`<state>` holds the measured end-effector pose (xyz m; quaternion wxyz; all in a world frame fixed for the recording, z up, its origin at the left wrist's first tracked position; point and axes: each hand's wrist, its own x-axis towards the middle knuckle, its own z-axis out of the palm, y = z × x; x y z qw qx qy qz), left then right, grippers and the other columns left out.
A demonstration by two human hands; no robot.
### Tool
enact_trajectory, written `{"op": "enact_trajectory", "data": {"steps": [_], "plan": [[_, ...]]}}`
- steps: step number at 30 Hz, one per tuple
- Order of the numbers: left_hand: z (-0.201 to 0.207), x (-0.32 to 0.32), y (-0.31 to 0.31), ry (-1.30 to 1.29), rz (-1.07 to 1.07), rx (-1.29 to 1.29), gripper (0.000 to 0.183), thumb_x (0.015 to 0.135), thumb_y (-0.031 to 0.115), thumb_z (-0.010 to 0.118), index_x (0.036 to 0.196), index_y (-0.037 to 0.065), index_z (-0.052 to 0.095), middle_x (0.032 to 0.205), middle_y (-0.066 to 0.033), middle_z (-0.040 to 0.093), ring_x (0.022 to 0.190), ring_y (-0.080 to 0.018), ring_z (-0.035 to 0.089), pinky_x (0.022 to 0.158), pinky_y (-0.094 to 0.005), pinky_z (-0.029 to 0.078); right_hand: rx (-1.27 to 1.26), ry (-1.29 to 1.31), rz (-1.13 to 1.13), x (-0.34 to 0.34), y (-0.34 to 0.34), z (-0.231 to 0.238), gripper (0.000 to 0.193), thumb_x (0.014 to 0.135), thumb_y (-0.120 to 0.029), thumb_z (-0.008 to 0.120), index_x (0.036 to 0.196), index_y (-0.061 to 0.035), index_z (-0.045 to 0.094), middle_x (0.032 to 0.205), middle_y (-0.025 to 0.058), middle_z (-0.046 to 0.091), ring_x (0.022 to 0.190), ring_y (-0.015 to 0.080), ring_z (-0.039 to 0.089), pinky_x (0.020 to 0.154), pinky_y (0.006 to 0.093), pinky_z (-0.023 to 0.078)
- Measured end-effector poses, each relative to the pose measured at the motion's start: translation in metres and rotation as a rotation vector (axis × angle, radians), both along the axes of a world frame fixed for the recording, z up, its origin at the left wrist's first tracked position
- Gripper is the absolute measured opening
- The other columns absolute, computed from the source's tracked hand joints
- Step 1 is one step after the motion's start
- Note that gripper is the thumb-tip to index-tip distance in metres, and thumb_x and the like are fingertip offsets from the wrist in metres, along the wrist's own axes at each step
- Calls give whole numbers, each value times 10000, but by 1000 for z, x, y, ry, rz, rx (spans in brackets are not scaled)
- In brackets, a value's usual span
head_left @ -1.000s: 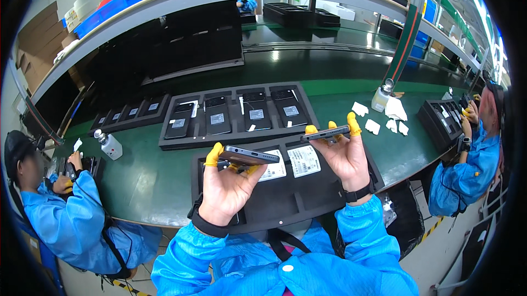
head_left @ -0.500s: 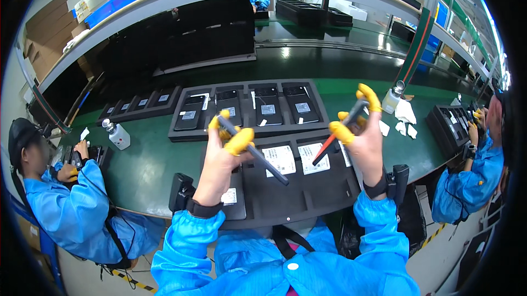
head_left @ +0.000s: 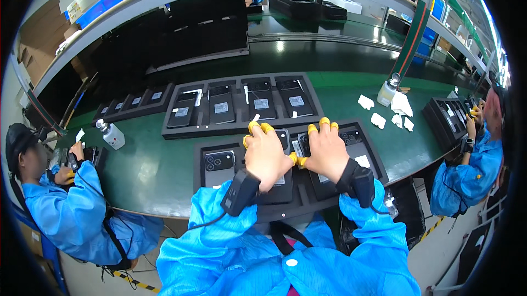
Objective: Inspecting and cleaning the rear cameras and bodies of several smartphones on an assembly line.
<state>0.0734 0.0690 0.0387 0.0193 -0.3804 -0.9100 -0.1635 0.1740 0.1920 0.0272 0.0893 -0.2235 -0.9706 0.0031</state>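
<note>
1. Head view, change: a second ago both hands were raised, each pinching a dark phone between yellow-capped fingertips. Now the left hand [head_left: 267, 156] and right hand [head_left: 328, 152] lie palm-down, flat, on the near black tray [head_left: 204, 183]. Reads as phones seated in slots, being pressed in.
2. Grip: fingers spread flat, nothing pinched. Phone [head_left: 283, 138] sits under left fingertips; second phone [head_left: 358, 145] just right of right hand.
3. Containers: near tray also holds a phone [head_left: 219, 161], camera side up, left of left hand. Far tray [head_left: 241, 127] beyond fingertips carries four dark phones with labels.
</note>
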Motion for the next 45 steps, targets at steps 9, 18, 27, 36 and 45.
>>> {"op": "enact_trajectory", "data": {"steps": [9,18,27,36,45], "plan": [[-8,11,-9,17,-89,-314,778,789,507,724,1146,-170,583,1186,-289,517,1038,-415,580,927,-433,499,-12,-72,105,9,9,-3,876,723,-474,801,1316,102,511,1230,270,520,1164,420,502,976,453,463],[-28,-35,-164,169,257,107,328,875,206,683,1042,-63,595,983,-262,591,890,-440,593,748,-509,487,-9,91,-500,129,93,3,469,819,-278,756,1121,55,621,1074,287,610,1018,456,593,876,499,493],[-54,-1,-199,-73,261,361,364,873,111,667,1151,-114,604,995,-251,590,859,-411,582,743,-452,469,-157,290,-333,159,76,-21,257,789,-74,707,994,74,660,955,274,636,920,457,612,795,476,497],[-2,-48,-268,-70,302,537,286,850,20,663,1095,-117,609,991,-162,569,940,-289,558,851,-354,450,-228,390,-105,110,39,37,274,746,-89,737,979,39,671,857,210,621,805,424,620,693,465,502],[20,-280,-97,234,217,324,324,868,184,654,1091,-49,677,969,-254,666,902,-393,643,798,-430,504,-263,268,-162,-145,240,1,245,808,-208,678,885,22,709,937,289,679,936,444,665,849,485,533]]}}
